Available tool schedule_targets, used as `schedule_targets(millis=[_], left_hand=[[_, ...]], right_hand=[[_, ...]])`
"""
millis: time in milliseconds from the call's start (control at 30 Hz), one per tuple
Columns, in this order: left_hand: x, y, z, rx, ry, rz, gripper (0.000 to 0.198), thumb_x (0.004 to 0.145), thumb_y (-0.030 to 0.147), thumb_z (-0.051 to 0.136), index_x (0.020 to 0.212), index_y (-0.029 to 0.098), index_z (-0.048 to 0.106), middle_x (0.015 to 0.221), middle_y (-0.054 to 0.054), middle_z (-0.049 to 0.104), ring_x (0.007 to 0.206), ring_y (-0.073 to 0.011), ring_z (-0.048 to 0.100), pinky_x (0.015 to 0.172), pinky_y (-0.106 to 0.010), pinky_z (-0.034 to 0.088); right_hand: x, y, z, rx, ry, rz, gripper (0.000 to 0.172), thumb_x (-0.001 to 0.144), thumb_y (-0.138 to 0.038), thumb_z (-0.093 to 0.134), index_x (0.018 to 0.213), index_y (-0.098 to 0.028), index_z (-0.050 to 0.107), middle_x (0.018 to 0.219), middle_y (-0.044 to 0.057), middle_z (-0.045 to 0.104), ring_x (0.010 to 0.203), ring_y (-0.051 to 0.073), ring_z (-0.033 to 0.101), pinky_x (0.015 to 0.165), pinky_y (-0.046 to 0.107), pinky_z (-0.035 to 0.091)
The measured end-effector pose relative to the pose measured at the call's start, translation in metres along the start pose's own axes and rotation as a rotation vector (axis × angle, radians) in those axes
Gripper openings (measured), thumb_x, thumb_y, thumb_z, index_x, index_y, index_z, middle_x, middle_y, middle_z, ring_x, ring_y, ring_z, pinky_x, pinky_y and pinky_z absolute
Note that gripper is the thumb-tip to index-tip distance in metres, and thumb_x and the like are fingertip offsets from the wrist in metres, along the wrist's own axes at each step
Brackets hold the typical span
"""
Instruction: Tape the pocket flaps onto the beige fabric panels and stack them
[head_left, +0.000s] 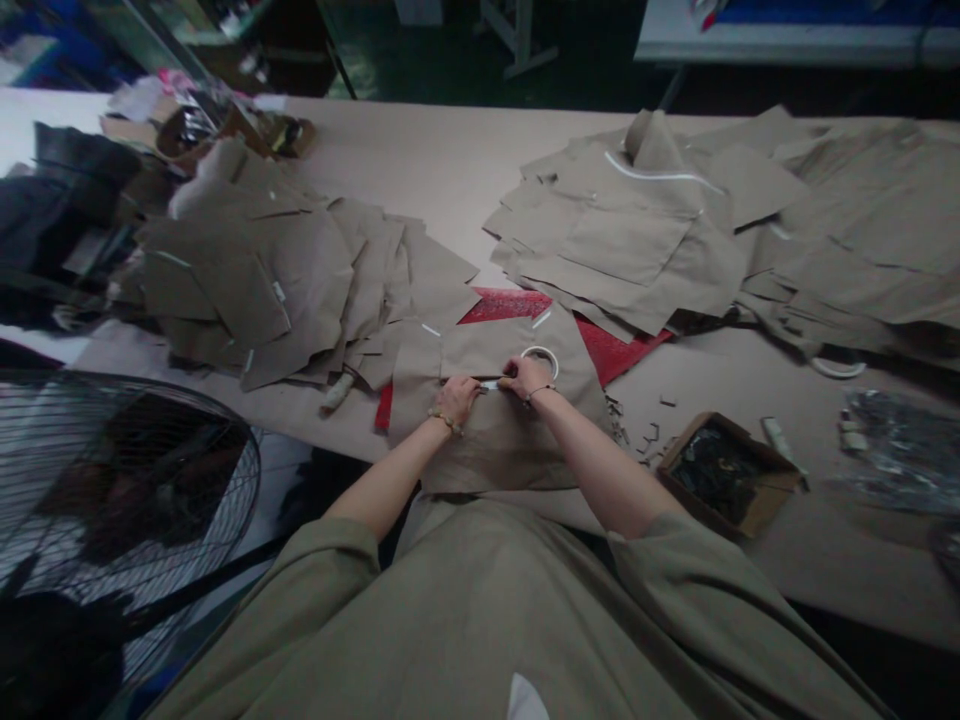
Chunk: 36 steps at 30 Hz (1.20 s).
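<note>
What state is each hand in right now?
Left hand: closed, pinching a white strip on tan fabric.
Right hand: closed, pinching the strip's other end.

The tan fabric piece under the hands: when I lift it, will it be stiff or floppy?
Probably floppy: the tan fabric piece lies in soft creases over the red sheet. It likely feels light too, as the nearby pile looks thin and slumped.

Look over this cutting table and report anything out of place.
Small offcuts lie scattered on the table beside the cardboard box, loose rather than gathered into it. A red sheet also sticks out from under the tan cloth panel, a sharp contrast with the tan stacks around it.
</note>
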<state>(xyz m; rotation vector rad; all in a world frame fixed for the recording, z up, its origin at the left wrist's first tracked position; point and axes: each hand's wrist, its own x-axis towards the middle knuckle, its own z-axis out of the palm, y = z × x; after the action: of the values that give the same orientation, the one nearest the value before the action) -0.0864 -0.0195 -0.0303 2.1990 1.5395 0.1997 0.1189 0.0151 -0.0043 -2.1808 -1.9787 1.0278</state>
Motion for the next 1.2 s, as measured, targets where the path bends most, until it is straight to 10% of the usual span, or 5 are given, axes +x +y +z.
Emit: schedule_targets(millis=[200, 633, 1200], left_hand=[[0.012, 0.018, -0.014, -0.046, -0.017, -0.148, 0.022, 0.102, 0.024, 0.052, 0.108, 0.02, 0.073, 0.108, -0.008, 0.074, 0.104, -0.0196, 0.065, 0.094, -0.028, 0.048], [0.064, 0.041, -0.045, 0.074, -0.437, -0.306, 0.023, 0.092, 0.025, 0.063, 0.108, 0.019, 0.078, 0.105, -0.01, 0.077, 0.1, -0.0233, 0.069, 0.087, -0.027, 0.051], [0.06, 0.042, -0.038, 0.018, -0.37, -0.373, 0.02, 0.093, 0.025, 0.062, 0.1, 0.015, 0.078, 0.08, -0.006, 0.076, 0.077, -0.0164, 0.069, 0.072, -0.023, 0.052]], right_hand=[[0.008, 0.004, 0.007, -0.029, 0.018, 0.008, 0.032, 0.076, -0.044, 0.081, 0.103, -0.028, 0.075, 0.103, 0.001, 0.075, 0.092, 0.019, 0.067, 0.074, 0.025, 0.044], [0.012, 0.003, 0.01, -0.054, 0.014, 0.024, 0.028, 0.079, -0.041, 0.078, 0.104, -0.028, 0.076, 0.104, 0.003, 0.075, 0.091, 0.019, 0.067, 0.075, 0.027, 0.045], [0.016, -0.001, 0.008, -0.065, -0.008, 0.077, 0.027, 0.076, -0.038, 0.077, 0.102, -0.029, 0.077, 0.107, 0.003, 0.076, 0.096, 0.022, 0.069, 0.078, 0.027, 0.048]])
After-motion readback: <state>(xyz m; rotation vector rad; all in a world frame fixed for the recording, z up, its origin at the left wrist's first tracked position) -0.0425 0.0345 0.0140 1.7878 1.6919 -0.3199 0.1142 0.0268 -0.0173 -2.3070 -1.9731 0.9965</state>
